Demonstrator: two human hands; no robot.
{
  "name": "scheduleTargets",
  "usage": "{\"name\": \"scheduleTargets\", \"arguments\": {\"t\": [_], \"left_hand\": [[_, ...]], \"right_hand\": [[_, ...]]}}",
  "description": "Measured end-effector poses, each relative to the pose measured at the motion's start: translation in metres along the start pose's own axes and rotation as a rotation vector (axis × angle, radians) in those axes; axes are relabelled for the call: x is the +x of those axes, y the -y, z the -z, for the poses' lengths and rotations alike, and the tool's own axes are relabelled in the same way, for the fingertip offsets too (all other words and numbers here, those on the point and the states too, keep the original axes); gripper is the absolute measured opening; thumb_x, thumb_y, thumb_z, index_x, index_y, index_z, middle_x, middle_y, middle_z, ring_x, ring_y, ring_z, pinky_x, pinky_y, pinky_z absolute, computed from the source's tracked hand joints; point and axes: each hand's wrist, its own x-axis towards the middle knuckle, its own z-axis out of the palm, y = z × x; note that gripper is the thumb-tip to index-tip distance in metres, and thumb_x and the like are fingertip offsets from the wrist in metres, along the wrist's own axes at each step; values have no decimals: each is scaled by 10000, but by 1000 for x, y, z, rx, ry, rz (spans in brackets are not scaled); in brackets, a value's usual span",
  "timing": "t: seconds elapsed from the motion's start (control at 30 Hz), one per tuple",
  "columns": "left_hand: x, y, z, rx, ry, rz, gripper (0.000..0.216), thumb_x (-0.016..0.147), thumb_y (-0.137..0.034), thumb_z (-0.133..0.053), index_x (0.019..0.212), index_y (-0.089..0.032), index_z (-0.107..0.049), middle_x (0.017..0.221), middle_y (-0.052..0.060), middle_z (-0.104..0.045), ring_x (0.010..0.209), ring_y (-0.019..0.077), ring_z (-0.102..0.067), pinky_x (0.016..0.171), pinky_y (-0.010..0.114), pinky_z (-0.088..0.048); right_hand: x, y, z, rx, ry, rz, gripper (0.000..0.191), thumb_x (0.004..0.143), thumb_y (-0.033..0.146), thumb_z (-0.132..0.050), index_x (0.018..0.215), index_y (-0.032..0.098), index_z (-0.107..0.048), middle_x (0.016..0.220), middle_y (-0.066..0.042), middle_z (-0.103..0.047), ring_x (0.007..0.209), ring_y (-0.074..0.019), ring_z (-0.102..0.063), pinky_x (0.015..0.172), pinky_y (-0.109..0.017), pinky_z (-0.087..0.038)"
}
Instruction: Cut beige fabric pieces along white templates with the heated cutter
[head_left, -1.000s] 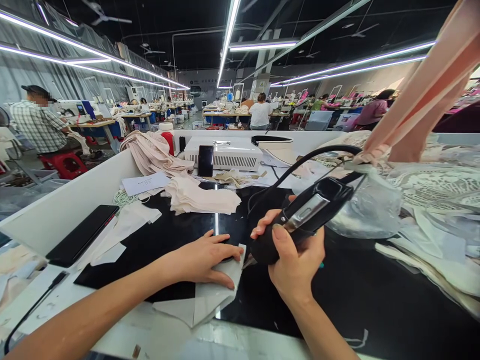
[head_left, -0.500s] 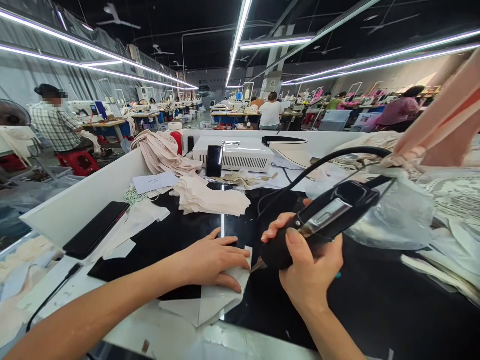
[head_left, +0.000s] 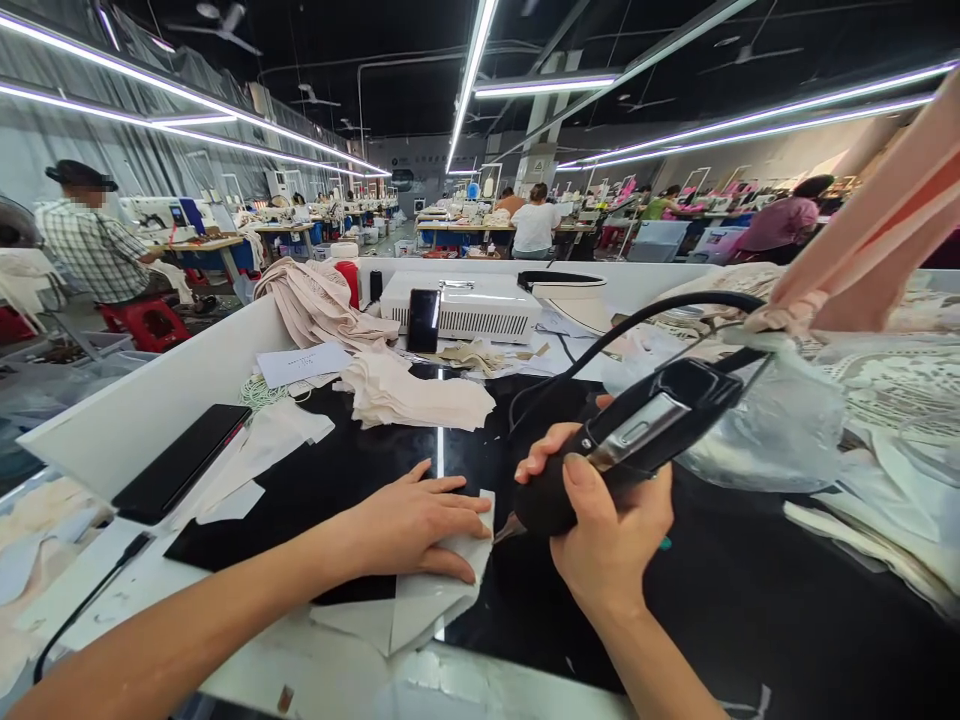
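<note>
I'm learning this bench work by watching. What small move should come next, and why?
Probably ease the tool along the right edge of the cloth: the right hand holds it with its tip at or very near that edge, while the left hand rests spread on the cloth.

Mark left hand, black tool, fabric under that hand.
Left hand (head_left: 414, 525), head view: back of hand.
Black tool (head_left: 637, 432), head view: silver side strip.
Fabric under left hand (head_left: 429, 603), head view: area below thumb.
</note>
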Motion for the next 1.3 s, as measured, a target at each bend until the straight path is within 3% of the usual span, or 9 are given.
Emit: {"name": "scheduleTargets", "arguments": {"t": [0.3,0.6,1.03,1.3], "left_hand": [[-2,2,1,-94,-8,12,492,1152,-583,-865,1592,-380,-783,1863,61,-602,1837,443,-393,1492,812,-209],[-2,-1,3,-80,9,38,528,1131,-568,-899,1605,-377,-769,1860,56,-606,1838,446,-390,1490,803,-255],[-2,5,10,-118,46,44,551,1096,-572,-936,1592,-389,-779,1885,76,-575,1844,453,-377,1479,825,-218],[-3,-2,18,-55,81,85,555,1069,-513,-977,1563,-345,-787,1811,117,-660,1844,446,-379,1476,817,-258]], "right_hand": [[8,-4,-4,-6,-27,25,419,937,557,-1030,1070,301,-725,845,58,-757,601,-152,-689,570,-293,-635],[2,-11,-2,-31,-1,24,274,1001,421,-953,1097,319,-717,893,46,-754,644,-155,-670,598,-303,-635],[-9,0,-9,24,22,-6,272,974,356,-930,1092,307,-690,906,49,-797,614,-143,-713,586,-276,-681],[-9,4,-14,14,39,-32,224,952,318,-897,1070,295,-708,851,63,-783,608,-133,-705,580,-246,-674]]}}
